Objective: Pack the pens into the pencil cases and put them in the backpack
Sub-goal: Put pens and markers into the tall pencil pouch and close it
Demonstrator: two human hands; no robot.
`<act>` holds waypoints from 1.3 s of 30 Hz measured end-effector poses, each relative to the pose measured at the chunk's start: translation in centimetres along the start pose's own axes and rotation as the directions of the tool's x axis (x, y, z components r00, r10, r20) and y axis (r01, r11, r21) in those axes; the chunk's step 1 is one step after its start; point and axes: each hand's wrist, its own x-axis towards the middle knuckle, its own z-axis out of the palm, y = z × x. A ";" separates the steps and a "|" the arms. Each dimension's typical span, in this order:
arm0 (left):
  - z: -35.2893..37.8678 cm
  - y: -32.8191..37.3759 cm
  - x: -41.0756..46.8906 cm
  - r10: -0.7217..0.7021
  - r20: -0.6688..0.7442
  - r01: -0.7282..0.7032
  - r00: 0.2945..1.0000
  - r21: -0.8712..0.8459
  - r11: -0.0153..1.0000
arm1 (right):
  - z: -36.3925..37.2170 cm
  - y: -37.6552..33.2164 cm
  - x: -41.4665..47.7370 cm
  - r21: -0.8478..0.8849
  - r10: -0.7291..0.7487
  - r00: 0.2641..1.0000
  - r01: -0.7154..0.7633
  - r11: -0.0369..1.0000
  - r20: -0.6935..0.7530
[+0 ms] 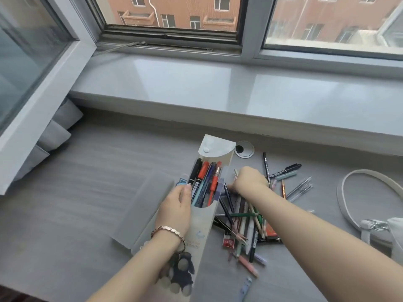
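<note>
Pencil case (205, 223) gripped by left hand (174, 211); right hand (249, 180) beside it, fingers hidden, grasp untellable. Packed pens (204, 184) possibly spilled if case tipped.

A grey wood-grain desk (65, 192) fills the lower half, a round cable grommet (245, 149) near centre. At 12 o'clock, a glossy pale windowsill (196, 83) under grey-framed windows (250, 29), daylight on a brick building (185, 12) outside; grey cushions (56, 131) at 9 o'clock
</note>
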 end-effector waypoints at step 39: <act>3.0 3.1 -9.3 0.212 0.179 -0.218 0.961 0.014 0.976 | -2.1 11.6 -14.7 0.672 -0.285 0.768 0.640 0.374 -0.573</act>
